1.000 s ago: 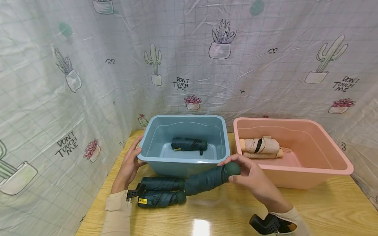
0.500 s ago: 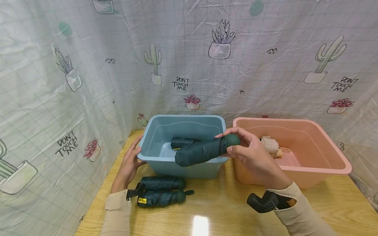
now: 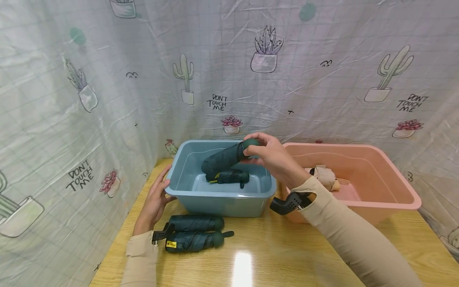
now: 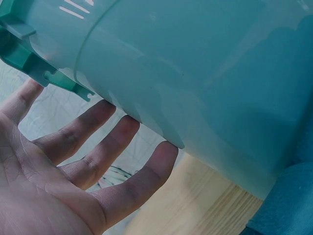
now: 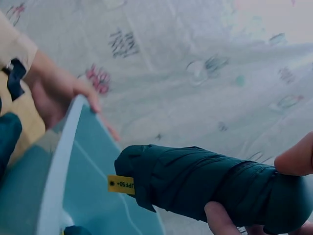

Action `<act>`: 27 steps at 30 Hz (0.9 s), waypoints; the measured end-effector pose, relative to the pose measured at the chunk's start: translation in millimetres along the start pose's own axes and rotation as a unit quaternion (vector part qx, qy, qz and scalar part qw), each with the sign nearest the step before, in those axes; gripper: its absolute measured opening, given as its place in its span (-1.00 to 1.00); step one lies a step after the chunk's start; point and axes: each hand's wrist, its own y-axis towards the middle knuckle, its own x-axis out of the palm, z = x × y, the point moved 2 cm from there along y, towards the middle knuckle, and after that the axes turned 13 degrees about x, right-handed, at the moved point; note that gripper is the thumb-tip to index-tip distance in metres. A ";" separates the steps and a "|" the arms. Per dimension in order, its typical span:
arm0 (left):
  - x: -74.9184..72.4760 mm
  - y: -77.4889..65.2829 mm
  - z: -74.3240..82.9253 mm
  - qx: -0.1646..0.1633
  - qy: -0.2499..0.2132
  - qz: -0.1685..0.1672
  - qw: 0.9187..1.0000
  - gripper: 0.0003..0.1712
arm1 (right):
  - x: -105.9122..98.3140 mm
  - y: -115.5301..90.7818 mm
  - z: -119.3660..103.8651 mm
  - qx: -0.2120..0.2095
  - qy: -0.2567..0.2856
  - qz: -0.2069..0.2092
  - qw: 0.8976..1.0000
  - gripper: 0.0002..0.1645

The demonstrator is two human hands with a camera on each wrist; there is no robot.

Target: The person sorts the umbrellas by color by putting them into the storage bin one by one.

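My right hand (image 3: 273,158) grips a folded dark green umbrella (image 3: 223,160) by its rounded handle end. The umbrella is held tilted inside the blue bin (image 3: 222,195), above another dark green umbrella (image 3: 231,176) that lies on the bin floor. In the right wrist view, a yellow tag (image 5: 120,184) sticks out from the held umbrella's far end. My left hand (image 3: 155,201) is at the bin's left side. Its fairly straight fingers (image 4: 115,147) touch the outer wall in the left wrist view.
Two more folded dark green umbrellas, one behind (image 3: 191,223) and one in front (image 3: 190,242), lie on the wooden table (image 3: 279,255) before the blue bin. A pink bin (image 3: 387,175) on the right holds beige folded umbrellas (image 3: 324,177). A patterned curtain (image 3: 143,99) hangs behind.
My right hand has lifted the umbrella from in front of the blue bin, over its front rim and into it, moving away and left. The left hand has stayed at the bin's side.
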 end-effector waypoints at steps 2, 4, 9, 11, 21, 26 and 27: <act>0.2 0.1 -0.4 -0.001 -0.001 -0.002 1.000 -0.34 | 2.9 12.7 -0.2 0.010 -0.009 0.007 1.000 -0.51; 0.4 0.4 -0.7 -0.002 -0.003 -0.003 1.000 -0.34 | 5.3 24.4 -0.2 0.020 -0.015 0.009 1.000 -0.53; 0.1 1.0 -1.2 0.001 -0.005 -0.004 1.000 -0.35 | 12.5 50.5 1.6 0.048 -0.040 0.007 0.998 -0.60; 0.0 0.9 -1.2 0.003 -0.005 -0.006 1.000 -0.35 | 15.7 60.4 4.2 0.062 -0.059 0.010 0.996 -0.61; -0.6 1.7 -1.5 0.004 -0.010 -0.008 1.000 -0.35 | 29.2 103.4 25.2 0.131 -0.154 -0.002 0.979 -0.46; -0.1 1.1 -0.2 0.000 -0.007 -0.004 1.000 -0.36 | 33.7 117.1 35.2 0.148 -0.194 -0.010 0.970 -0.43; 0.0 0.9 -0.1 -0.001 -0.006 -0.004 1.000 -0.36 | 34.4 119.4 37.0 0.149 -0.199 -0.013 0.969 -0.45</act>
